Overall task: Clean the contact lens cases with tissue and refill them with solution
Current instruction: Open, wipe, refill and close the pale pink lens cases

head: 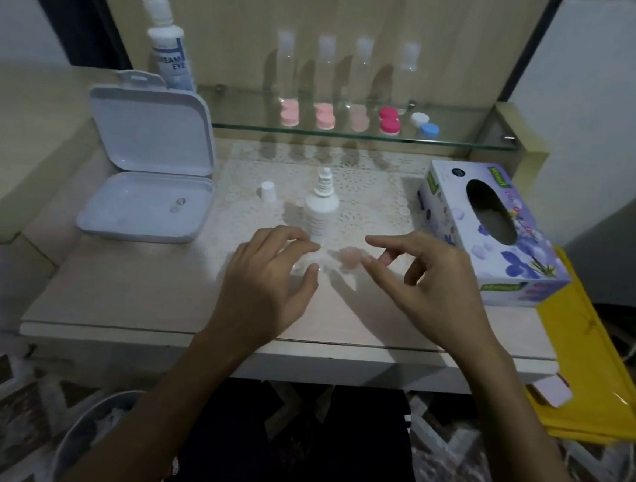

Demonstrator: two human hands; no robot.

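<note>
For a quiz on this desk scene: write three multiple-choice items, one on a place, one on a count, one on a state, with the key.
1. Where does the tissue box stand?
A. On the glass shelf
B. On the desk, right of the small solution bottle
C. Inside the white case

2. How many lens cases sit on the glass shelf?
A. Three
B. Five
C. Seven

3. What state is the small solution bottle in?
A. Capped
B. Lying on its side
C. Upright, cap off

Key: B, the box sits at the desk's right; B, three pale pink, one bright pink, one white-and-blue; C, its white cap stands apart to its left.
</note>
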